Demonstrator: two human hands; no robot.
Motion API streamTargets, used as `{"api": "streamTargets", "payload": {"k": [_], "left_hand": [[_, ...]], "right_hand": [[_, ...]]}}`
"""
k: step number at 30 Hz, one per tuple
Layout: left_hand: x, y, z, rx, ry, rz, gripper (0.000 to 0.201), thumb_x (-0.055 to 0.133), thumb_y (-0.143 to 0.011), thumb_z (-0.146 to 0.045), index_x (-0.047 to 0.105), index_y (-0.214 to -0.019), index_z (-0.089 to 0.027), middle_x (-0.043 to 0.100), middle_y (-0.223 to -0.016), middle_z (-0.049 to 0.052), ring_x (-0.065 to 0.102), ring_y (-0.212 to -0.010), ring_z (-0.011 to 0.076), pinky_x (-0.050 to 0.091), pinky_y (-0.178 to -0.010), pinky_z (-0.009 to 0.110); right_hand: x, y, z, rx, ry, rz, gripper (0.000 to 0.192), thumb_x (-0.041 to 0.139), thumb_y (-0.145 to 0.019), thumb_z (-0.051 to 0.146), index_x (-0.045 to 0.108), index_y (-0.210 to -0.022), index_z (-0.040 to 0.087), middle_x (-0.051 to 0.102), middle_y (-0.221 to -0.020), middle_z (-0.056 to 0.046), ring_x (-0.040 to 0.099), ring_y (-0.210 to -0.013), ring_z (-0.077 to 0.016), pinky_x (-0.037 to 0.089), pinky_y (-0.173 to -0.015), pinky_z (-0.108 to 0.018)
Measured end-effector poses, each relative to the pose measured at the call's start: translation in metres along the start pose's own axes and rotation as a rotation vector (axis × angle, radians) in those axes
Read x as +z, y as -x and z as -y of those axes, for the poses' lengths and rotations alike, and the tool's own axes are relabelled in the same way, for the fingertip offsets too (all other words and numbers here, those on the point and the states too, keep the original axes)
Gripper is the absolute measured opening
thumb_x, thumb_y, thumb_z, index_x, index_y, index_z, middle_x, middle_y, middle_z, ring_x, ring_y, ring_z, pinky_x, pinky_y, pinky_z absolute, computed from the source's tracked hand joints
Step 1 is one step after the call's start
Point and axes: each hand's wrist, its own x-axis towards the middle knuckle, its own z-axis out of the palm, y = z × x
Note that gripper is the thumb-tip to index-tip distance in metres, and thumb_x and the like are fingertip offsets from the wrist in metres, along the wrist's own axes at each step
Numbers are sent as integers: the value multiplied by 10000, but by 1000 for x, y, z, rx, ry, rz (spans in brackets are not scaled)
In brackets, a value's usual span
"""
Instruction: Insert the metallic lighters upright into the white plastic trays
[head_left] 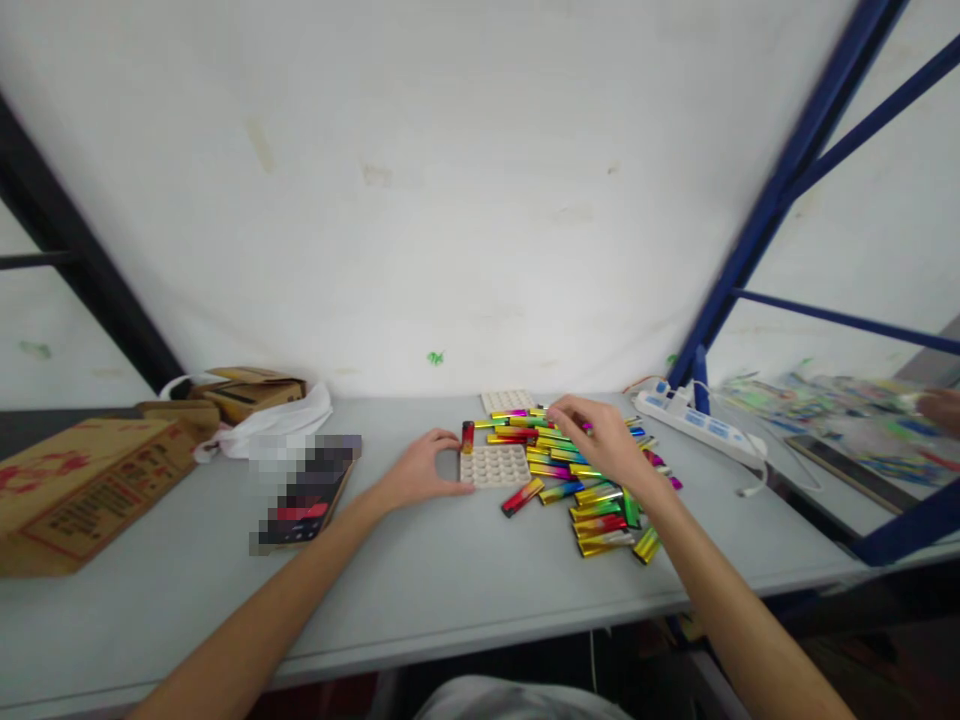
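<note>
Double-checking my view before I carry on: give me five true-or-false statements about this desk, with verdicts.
1. The left hand is at the left side of the near tray. True.
2. The near tray is full. False: most of the near tray shows bare.
3. A red lighter stands upright at the near tray's back left corner. True.
4. The right hand is over the cardboard. False: the right hand is over the pile.
5. The power strip lies right of the pile. True.
</note>
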Motion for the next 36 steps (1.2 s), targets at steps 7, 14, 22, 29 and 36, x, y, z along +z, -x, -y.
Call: {"api": "streamTargets", "payload": {"k": [7, 14, 22, 29, 36], "left_hand": [[-8, 0, -3, -12, -27, 42, 645, 862, -638, -616, 735, -1136, -226, 655, -1289, 105, 646, -1196, 342, 484, -1119, 470], [-10, 1, -3, -32, -50, 70, 666, 840, -656, -628, 723, -1158, -207, 657, -1287, 119, 637, -1210, 344, 477, -1120, 470], [-11, 2, -6, -43, -74, 79, 673, 835, -665, -628, 717, -1168, -197, 656, -1304, 119, 639, -1217, 336, 480, -1117, 442], [-12, 2, -8, -44, -83, 70, 691, 835, -658, -633, 717, -1171, -184, 663, -1311, 124, 645, -1213, 348, 485, -1115, 463], [-12, 2, -10, -46, -86, 80, 687, 826, -674, -622, 713, -1183, -175, 657, -1311, 135, 632, -1228, 343, 474, -1122, 459]], "right_hand": [[-3, 50, -34, -51, 91, 203, 185, 580, -999, 311, 747, -1038, 243, 747, -1056, -96, 689, -1025, -265, 518, -913, -393], [-15, 80, -51, 4, 118, 280, 155, 606, -1002, 313, 731, -1061, 242, 736, -1083, -84, 679, -1045, -249, 521, -934, -387], [-45, 105, -50, 81, 128, 277, 149, 616, -991, 323, 727, -1042, 237, 738, -1080, -78, 686, -1026, -250, 527, -925, -378], [-48, 119, -48, 134, 94, 318, 156, 631, -981, 343, 722, -1019, 223, 720, -1061, -82, 672, -999, -243, 523, -907, -374], [-46, 128, -32, 140, 76, 507, 149, 682, -951, 349, 736, -1036, 240, 681, -1102, -85, 638, -1048, -244, 508, -943, -370]]}}
